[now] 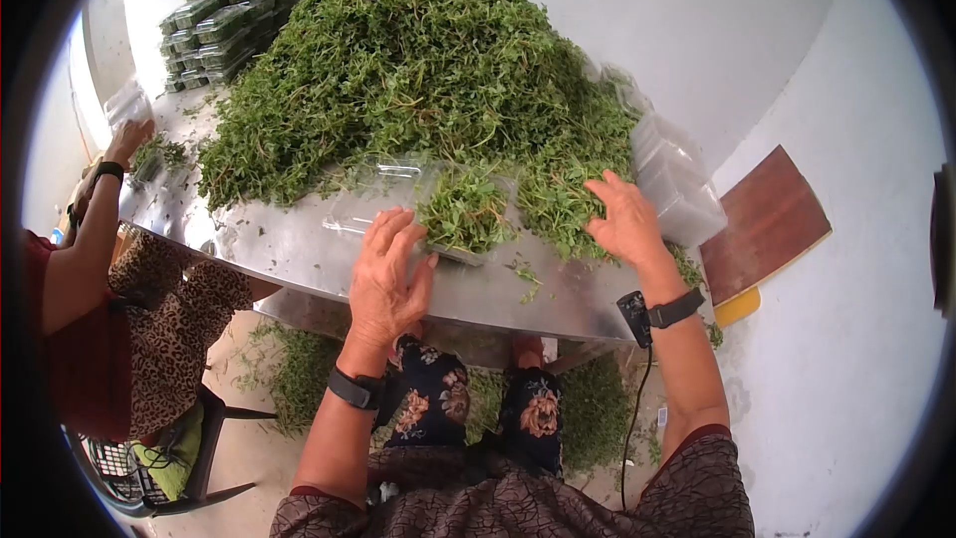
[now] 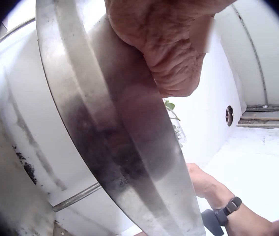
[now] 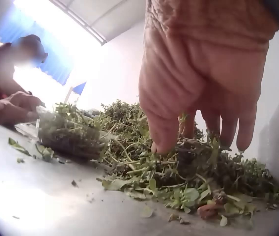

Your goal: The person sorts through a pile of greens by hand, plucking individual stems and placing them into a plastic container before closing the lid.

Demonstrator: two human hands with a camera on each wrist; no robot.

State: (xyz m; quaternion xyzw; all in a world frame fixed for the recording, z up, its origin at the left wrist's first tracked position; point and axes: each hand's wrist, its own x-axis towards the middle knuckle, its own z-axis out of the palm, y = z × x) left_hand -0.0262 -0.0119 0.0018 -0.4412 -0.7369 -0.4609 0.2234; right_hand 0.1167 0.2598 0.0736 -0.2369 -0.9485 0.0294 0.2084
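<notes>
A clear plastic box point(image 1: 468, 251) stands near the table's front edge, filled with leafy green sprigs point(image 1: 463, 207); its clear lid point(image 1: 373, 207) lies folded back to the left. My left hand point(image 1: 386, 269) holds the box at its left side, fingers and thumb by the edge. In the right wrist view, the box point(image 3: 68, 135) shows the sprigs through its wall. My right hand point(image 1: 629, 222) reaches into a small heap of loose greens point(image 1: 558, 207) right of the box, fingers spread and pointing down. Its fingertips are partly hidden among the stems in the right wrist view.
A big mound of greens point(image 1: 408, 70) covers the table's point(image 1: 289, 239) back. Filled boxes point(image 1: 224, 25) are stacked at the back left; nested clear boxes point(image 1: 677, 179) stand right, by a brown board point(image 1: 767, 224). Another person's arm point(image 1: 85, 229) is at left. Greens point(image 1: 299, 379) lie below the table.
</notes>
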